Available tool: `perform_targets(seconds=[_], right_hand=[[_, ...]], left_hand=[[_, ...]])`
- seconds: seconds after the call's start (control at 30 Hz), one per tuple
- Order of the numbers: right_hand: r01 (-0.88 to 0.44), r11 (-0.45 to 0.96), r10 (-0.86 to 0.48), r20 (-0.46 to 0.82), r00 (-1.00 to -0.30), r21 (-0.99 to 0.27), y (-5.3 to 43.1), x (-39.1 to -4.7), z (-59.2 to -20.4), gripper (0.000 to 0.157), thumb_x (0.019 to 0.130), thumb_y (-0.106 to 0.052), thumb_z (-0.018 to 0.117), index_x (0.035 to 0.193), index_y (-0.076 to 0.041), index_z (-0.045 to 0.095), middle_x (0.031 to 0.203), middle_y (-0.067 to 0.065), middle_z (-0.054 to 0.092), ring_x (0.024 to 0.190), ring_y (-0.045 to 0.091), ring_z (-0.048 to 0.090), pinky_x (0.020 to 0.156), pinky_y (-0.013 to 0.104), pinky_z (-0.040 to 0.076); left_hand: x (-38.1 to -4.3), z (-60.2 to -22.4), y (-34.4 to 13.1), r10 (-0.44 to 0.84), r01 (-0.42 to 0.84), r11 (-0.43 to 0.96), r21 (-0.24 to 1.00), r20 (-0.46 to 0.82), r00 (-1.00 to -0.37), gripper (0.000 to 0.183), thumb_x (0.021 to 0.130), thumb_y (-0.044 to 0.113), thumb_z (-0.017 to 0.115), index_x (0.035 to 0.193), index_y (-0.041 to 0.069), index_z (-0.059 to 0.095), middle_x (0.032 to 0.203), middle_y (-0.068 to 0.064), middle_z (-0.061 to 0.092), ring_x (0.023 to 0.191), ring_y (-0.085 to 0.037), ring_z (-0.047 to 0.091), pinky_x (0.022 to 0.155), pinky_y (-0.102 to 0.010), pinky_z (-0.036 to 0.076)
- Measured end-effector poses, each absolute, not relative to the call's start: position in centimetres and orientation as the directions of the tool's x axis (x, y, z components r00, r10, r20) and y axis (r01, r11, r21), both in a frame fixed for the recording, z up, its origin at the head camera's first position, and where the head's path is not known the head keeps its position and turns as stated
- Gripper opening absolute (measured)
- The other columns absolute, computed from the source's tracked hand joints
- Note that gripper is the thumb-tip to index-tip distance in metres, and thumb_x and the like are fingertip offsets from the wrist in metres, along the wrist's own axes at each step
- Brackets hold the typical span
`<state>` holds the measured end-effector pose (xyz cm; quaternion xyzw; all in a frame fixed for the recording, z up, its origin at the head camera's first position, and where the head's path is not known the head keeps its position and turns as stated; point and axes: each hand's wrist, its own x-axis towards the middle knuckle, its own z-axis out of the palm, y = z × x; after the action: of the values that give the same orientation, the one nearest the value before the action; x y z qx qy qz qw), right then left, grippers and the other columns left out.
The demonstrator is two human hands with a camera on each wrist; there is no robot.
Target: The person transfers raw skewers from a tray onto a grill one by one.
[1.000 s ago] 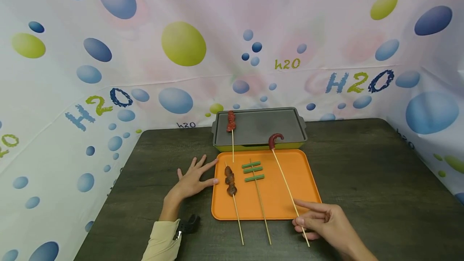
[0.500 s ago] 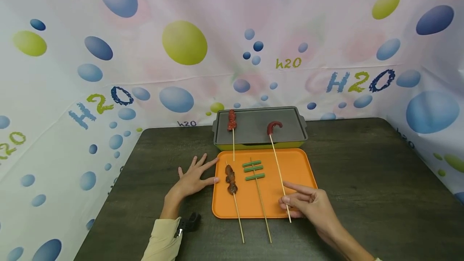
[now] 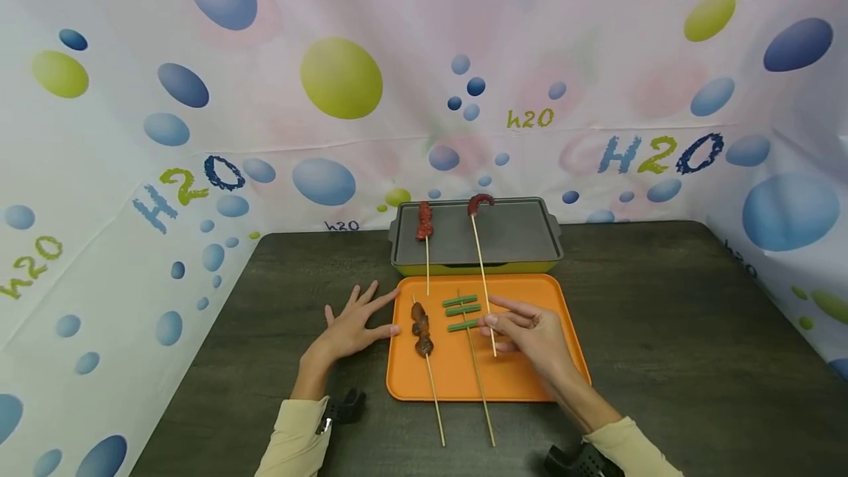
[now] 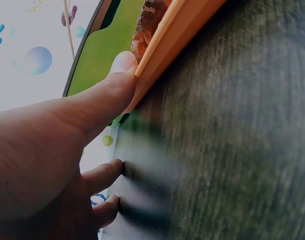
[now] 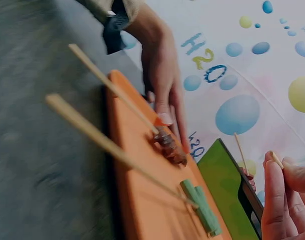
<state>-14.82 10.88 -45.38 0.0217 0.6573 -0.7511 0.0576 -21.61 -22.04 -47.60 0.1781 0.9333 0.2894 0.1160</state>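
Note:
My right hand (image 3: 539,341) pinches the lower stick of a skewer (image 3: 483,278) tipped with a dark red, curled piece of food. That tip overlaps the back rim of the grey grill pan (image 3: 523,234) in the head view. On the orange tray (image 3: 539,293) lie a skewer of brown meat chunks (image 3: 421,331) and a skewer of green vegetable sticks (image 3: 461,300), their sticks jutting past the front edge. My left hand (image 3: 347,333) rests with fingers spread at the tray's left side. In the left wrist view, its thumb (image 4: 123,65) touches the rim of the tray (image 4: 162,42).
A red meat skewer (image 3: 425,223) lies in the pan's left part, its stick reaching over the tray. The pan's green outer side (image 5: 220,185) faces the tray. Behind the dark wooden table (image 3: 662,330) hangs a dotted curtain (image 3: 596,57).
My right hand has moved forward and left with the curled-tip skewer, carrying its tip from the pan's front edge to its back rim. My left hand has stayed in place.

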Motion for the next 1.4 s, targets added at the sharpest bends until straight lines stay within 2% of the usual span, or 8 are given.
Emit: perform_targets(seconds=[0.33,0.63,1.17,1.4], right_hand=[[0.145,-0.171,-0.007,-0.146,-0.989,-0.974,9.2,-17.2,-45.4,0.045,0.095,-0.018,0.077,0.136,-0.005,0.067,0.105,0.011,0.078,0.089,0.019,0.077,0.068,0.03,0.062],[0.171,-0.241,-0.026,-0.17,-0.985,-0.955,8.4,-18.8,-46.8,0.04,0.097,-0.009,0.073,0.135,0.002,0.066,0.104,0.012,0.078,0.087,0.018,0.077,0.067,0.028,0.061],[0.203,-0.25,-0.04,-0.199,-0.979,-0.947,7.9,-19.1,-47.4,0.04,0.097,-0.013,0.073,0.135,-0.002,0.067,0.107,0.014,0.077,0.085,0.017,0.077,0.067,0.029,0.061],[0.198,-0.271,-0.073,-0.185,-0.98,-0.942,8.1,-19.5,-47.1,0.042,0.098,-0.013,0.072,0.137,0.002,0.064,0.11,0.016,0.076,0.089,0.019,0.077,0.069,0.03,0.062]], left_hand=[[-21.7,-47.6,-21.8,0.392,0.244,0.786,0.568,-0.153,-0.907,0.073,0.097,0.05,0.067,0.161,0.028,0.039,0.17,-0.019,0.014,0.153,-0.051,-0.002,0.101,-0.086,-0.011],[-21.8,-47.6,-21.9,0.399,0.251,0.778,0.576,-0.144,-0.906,0.074,0.097,0.05,0.068,0.16,0.025,0.04,0.169,-0.021,0.014,0.153,-0.053,-0.001,0.1,-0.086,-0.012],[-21.6,-47.2,-22.1,0.398,0.243,0.785,0.571,-0.163,-0.903,0.074,0.097,0.051,0.067,0.161,0.027,0.039,0.17,-0.02,0.013,0.153,-0.051,-0.002,0.1,-0.086,-0.012],[-21.8,-47.1,-22.1,0.393,0.239,0.787,0.569,-0.162,-0.905,0.074,0.098,0.051,0.066,0.161,0.028,0.038,0.17,-0.019,0.014,0.153,-0.051,-0.001,0.101,-0.086,-0.011]])
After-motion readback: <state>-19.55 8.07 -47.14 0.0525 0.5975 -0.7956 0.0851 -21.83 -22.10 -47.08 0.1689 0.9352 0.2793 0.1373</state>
